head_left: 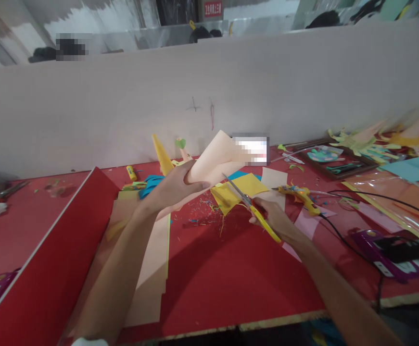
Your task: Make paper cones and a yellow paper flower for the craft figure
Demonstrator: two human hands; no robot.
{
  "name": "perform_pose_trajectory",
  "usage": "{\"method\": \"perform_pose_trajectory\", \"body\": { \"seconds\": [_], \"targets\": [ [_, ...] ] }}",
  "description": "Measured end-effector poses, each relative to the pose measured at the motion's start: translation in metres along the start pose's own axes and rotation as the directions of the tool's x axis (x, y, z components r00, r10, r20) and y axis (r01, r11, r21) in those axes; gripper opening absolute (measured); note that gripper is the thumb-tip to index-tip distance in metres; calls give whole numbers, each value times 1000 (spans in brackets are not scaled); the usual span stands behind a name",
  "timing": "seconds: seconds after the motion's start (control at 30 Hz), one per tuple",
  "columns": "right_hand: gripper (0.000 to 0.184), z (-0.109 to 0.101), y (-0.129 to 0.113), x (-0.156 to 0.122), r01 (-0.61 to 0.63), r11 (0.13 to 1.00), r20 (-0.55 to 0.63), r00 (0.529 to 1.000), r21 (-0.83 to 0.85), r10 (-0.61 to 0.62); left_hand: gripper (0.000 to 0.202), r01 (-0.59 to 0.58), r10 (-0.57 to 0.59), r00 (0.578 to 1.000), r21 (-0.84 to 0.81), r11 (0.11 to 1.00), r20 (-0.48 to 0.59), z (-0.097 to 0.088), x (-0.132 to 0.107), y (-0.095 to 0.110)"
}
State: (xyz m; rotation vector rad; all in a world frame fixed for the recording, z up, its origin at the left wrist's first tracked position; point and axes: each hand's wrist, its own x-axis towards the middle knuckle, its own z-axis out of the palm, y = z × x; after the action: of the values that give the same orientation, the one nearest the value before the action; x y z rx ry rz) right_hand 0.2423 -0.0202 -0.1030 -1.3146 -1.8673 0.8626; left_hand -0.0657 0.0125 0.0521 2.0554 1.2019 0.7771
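Note:
My left hand [173,188] holds a pale peach sheet of paper [214,156], bent into a loose curve, with the thumb on the near side. In my right hand [274,216] is a pair of scissors [265,225] with yellow handles. Their blades point up and left, and the tips lie near the paper's lower edge. Whether the blades touch the paper, I cannot tell. Behind the scissors lies a folded yellow paper piece [252,184]. Small coloured paper scraps [205,211] are scattered on the table below my left hand.
Peach sheets [147,298] are stacked beside a red divider [50,250]. Blue paper strips [151,185] and a yellow paper cone [160,154] stand behind. On the right are a yellow glue gun [305,196] with a black cable, a purple device [368,240] and a dark tray [334,174].

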Motion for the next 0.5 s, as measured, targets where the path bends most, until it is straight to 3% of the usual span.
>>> {"method": "perform_pose_trajectory", "body": {
  "seconds": [0.5],
  "targets": [
    [60, -5, -16, 0, 0, 989, -44, 999, -148, -7, 48, -3, 3, 1000, -15, 1000, -6, 1, 0, 1]
  ]
}}
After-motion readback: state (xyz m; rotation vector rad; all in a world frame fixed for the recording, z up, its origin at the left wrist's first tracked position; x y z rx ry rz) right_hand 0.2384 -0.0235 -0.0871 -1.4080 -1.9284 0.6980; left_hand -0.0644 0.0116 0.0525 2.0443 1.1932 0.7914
